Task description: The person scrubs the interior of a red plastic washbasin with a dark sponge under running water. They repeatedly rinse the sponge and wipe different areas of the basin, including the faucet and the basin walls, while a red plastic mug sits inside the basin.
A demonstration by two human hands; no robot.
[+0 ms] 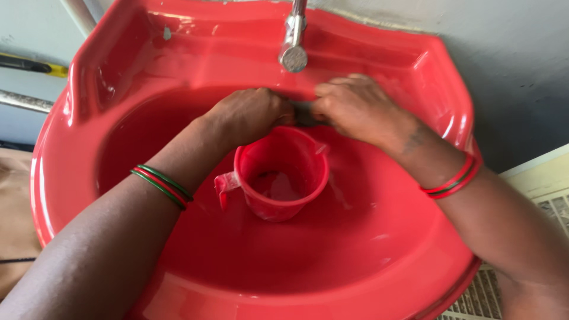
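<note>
A red plastic mug point(283, 175) with a side handle stands in the red wash basin point(379, 249), a little water and suds in its bottom. Just above and behind the mug, under the metal tap point(293, 41), my left hand point(249, 112) and my right hand point(355, 106) meet. Both are closed on a small dark object point(305, 114) held between them; what it is I cannot tell. Red and green bangles circle each wrist.
The basin is fixed to a grey wall point(510, 53). A metal pipe point(24, 102) and a yellow-and-black tool point(29, 65) show at the left. A cream vented surface point(545, 201) lies at the right.
</note>
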